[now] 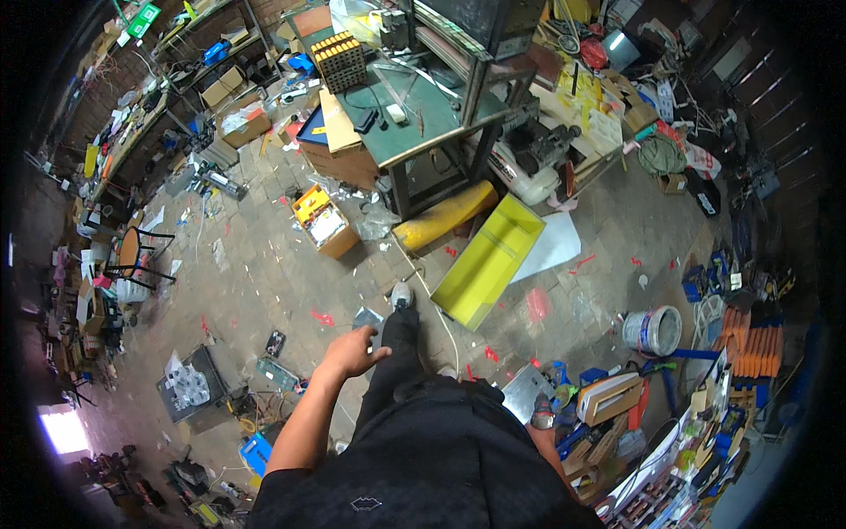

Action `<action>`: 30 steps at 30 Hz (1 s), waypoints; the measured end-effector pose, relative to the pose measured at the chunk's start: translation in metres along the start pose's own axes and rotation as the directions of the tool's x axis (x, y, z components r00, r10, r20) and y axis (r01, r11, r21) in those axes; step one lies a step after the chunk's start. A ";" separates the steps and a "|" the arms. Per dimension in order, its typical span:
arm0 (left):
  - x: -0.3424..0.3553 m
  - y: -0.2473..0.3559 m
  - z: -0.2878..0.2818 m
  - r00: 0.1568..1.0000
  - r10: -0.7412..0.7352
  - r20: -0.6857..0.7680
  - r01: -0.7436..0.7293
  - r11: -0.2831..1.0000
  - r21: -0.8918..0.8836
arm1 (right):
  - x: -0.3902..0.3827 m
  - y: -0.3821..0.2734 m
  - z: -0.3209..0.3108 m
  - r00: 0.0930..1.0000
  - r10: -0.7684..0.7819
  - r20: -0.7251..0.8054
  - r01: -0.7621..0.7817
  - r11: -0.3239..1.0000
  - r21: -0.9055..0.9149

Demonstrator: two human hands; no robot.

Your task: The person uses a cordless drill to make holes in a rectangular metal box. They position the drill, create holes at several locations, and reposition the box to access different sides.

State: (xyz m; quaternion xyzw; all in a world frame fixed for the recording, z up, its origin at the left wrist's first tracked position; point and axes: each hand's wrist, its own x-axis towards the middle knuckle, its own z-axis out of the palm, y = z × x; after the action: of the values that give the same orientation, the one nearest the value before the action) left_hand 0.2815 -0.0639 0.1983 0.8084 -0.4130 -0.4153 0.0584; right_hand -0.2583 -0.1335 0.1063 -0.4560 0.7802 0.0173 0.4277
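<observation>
The bare left arm [310,410] reaches forward. The bare left hand [354,352] hangs in the air, fingers a bit bent, thumb poking out to the right. The bare right hand [539,429] is low beside the body, its fingers hard to see.

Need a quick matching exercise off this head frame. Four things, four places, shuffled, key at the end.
1. bare left hand
2. yellow-green rectangular trough
3. white round bucket
4. green-topped workbench

A. has a dark block with rows of orange tops standing on it
B. left of a stack of orange slats
C. just left of a black trouser leg
D. on the floor, beside a flat white sheet

Pairs: 1-C, 2-D, 3-B, 4-A
</observation>
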 end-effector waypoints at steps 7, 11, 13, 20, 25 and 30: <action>0.112 -0.071 -0.025 0.989 -0.075 0.128 0.092 0.987 -0.135 | 0.060 -0.037 0.041 0.991 -0.084 -0.102 0.082 0.996 -0.020; 0.167 -0.076 -0.068 0.997 -0.007 0.078 0.026 0.969 -0.244 | 0.066 -0.068 0.049 0.989 -0.112 -0.102 0.107 0.993 -0.047; 0.193 -0.076 -0.094 0.999 0.024 0.044 -0.014 0.975 -0.222 | 0.068 -0.083 0.050 0.985 -0.143 -0.101 0.139 0.989 -0.042; 0.254 -0.058 -0.146 0.998 0.045 -0.032 -0.052 0.965 -0.258 | 0.092 -0.103 0.055 0.976 -0.174 -0.133 0.149 0.972 -0.181; 0.253 -0.067 -0.137 1.000 -0.010 0.012 0.013 0.963 -0.268 | 0.062 -0.200 0.059 0.999 -0.032 0.030 0.031 0.999 0.012; 0.260 -0.129 -0.049 0.987 -0.101 0.125 0.139 0.929 -0.342 | 0.070 -0.171 0.068 0.997 -0.036 -0.072 0.039 0.998 0.041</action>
State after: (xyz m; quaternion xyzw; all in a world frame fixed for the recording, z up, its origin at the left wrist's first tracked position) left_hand 0.4784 -0.1780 0.0117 0.7859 -0.2849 -0.5268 0.1537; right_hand -0.1053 -0.2540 0.0774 -0.4619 0.7865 -0.0237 0.4093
